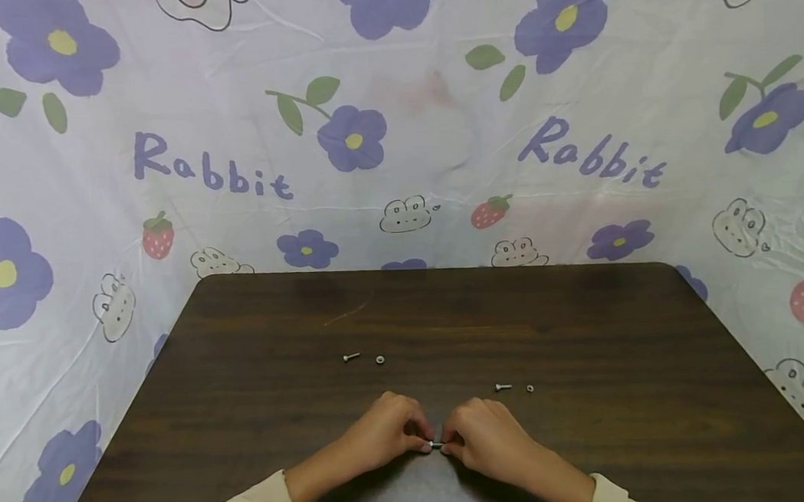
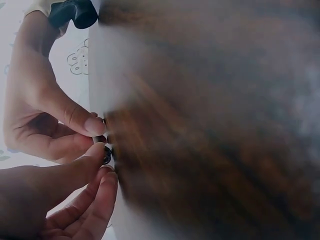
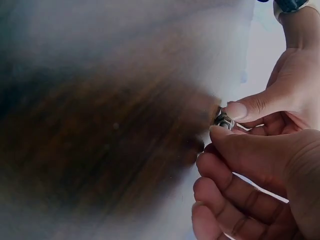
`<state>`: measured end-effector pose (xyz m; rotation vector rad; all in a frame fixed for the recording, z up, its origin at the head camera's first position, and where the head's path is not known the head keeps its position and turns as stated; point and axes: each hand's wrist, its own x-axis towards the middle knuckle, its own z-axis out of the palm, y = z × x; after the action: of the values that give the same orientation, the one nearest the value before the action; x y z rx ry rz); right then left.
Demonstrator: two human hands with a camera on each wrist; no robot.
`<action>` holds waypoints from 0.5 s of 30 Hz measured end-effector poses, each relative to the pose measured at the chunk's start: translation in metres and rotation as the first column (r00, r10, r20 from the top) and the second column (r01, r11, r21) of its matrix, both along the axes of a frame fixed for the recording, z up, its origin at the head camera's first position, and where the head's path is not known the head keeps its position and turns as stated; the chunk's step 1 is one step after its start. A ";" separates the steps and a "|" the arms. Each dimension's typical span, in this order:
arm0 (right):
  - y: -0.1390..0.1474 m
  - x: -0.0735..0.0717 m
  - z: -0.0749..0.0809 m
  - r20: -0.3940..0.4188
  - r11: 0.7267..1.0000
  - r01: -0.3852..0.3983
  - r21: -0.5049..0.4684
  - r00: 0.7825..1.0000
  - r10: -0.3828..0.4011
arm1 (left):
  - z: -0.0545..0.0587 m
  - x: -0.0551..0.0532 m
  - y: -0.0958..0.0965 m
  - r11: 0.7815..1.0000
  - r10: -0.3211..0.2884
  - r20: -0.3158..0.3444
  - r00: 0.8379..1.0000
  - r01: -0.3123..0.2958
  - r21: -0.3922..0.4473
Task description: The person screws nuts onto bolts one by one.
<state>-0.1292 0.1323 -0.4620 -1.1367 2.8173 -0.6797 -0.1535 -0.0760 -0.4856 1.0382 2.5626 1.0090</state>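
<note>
Close to the table's front edge, my left hand (image 1: 389, 434) and right hand (image 1: 486, 439) meet fingertip to fingertip. Between them lies a small silver bolt (image 1: 436, 445), its head end pinched by the left thumb and fingers. The right thumb and fingers pinch at the shank end, where a small metal nut (image 3: 224, 122) shows in the right wrist view. Fingertips cover part of both pieces. In the left wrist view, the left hand (image 2: 65, 195) is below and the right hand (image 2: 45, 105) above.
On the dark wooden table (image 1: 246, 414), a second bolt (image 1: 351, 357) lies beside a nut (image 1: 380, 360), left of centre. Right of centre are another bolt (image 1: 503, 387) and nut (image 1: 530, 388). A patterned cloth (image 1: 437, 149) hangs behind the table and along its sides.
</note>
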 end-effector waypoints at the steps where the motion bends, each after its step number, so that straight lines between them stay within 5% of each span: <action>1: 0.000 0.000 0.000 0.002 1.000 0.006 0.001 1.000 -0.006 | 0.000 0.000 0.000 1.000 -0.004 0.002 1.000 0.004 -0.004; 15: 0.003 0.001 0.003 0.061 1.000 0.024 -0.017 0.998 -0.023 | 0.011 -0.002 0.001 0.999 -0.036 0.028 0.999 0.036 -0.016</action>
<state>-0.1283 0.1353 -0.4592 -1.0684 2.7837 -0.7298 -0.1553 -0.0753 -0.4750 1.0545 2.5169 0.9847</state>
